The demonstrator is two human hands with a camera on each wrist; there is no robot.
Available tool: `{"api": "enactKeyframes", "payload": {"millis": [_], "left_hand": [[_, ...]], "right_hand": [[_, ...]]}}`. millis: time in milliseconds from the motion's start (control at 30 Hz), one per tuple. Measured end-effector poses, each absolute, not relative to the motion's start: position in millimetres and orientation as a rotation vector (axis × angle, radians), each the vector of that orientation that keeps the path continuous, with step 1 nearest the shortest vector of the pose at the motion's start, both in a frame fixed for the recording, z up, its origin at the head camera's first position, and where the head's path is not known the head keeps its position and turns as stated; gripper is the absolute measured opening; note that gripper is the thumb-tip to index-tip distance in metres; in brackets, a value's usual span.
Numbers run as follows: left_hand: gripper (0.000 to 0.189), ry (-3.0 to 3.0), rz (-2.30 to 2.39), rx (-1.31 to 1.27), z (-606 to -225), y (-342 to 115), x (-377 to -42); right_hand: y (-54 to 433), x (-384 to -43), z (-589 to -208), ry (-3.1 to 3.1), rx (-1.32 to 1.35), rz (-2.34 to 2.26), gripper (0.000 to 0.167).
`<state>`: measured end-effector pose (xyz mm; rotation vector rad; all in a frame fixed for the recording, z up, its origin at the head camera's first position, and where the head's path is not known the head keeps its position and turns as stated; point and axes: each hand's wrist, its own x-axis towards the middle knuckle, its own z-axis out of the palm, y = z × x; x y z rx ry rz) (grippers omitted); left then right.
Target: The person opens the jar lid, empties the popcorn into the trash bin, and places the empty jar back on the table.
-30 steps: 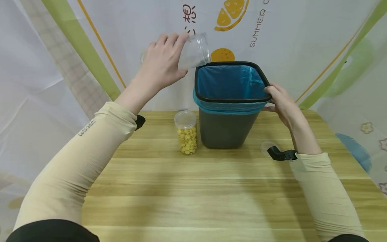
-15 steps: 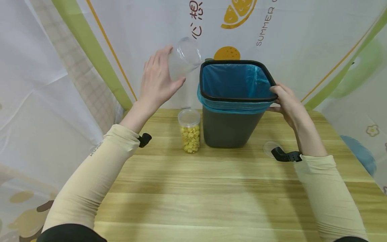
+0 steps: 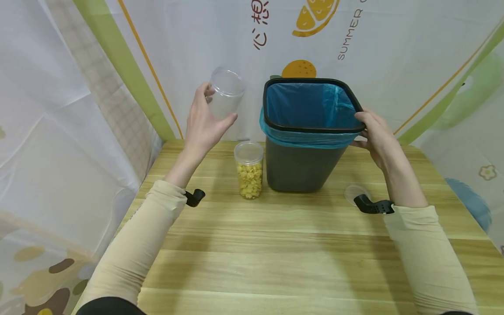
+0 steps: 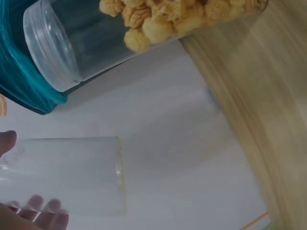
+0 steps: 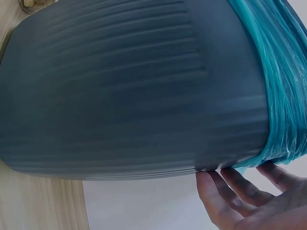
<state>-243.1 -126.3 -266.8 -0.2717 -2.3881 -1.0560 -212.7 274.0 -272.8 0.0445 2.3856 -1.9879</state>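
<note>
My left hand (image 3: 205,120) holds a clear, empty plastic jar (image 3: 226,94) in the air, left of the bin. Thumb and fingers reach round its sides, and its mouth tilts up toward the right. In the left wrist view the see-through jar (image 4: 67,175) shows fingers behind its wall. With my right hand (image 3: 376,135) I grip the right rim of a dark grey trash bin (image 3: 301,168), lined with a blue bag (image 3: 311,140). Some of those fingers (image 5: 244,191) press the bin's side below the bag's edge in the right wrist view.
A lidded clear jar of yellow popcorn (image 3: 250,177) stands just left of the bin. Right of the bin, a clear round lid (image 3: 356,194) lies on the wooden table (image 3: 267,262). A printed white curtain (image 3: 204,39) hangs close behind.
My left hand has brought the empty jar down and left, away from the bin's rim, turning its mouth upward. The right hand keeps its grip on the bin.
</note>
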Motion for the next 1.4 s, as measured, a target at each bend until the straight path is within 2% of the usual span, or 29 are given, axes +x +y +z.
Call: {"api": "enactKeyframes", "payload": {"millis": [200, 700, 967, 1400], "left_hand": [[0.093, -2.387, -1.188, -0.201, -285.6, -133.1, -242.7], [0.094, -2.408, -1.42, -0.16, -340.0, -136.9, -246.1], [0.093, -2.394, -1.501, -0.122, -362.3, -137.8, -244.2], [0.097, -2.401, -1.531, -0.11, -388.1, -134.6, -247.7]], "right_hand": [[270.8, -212.6, -274.5, 2.349, 0.089, -2.034, 0.061], [264.9, -204.1, -281.3, 2.239, 0.122, -2.289, 0.037], [262.2, -201.4, -286.4, 2.297, 0.07, -2.296, 0.05], [261.8, -188.3, -298.1, 2.355, -0.006, -2.318, 0.058]]}}
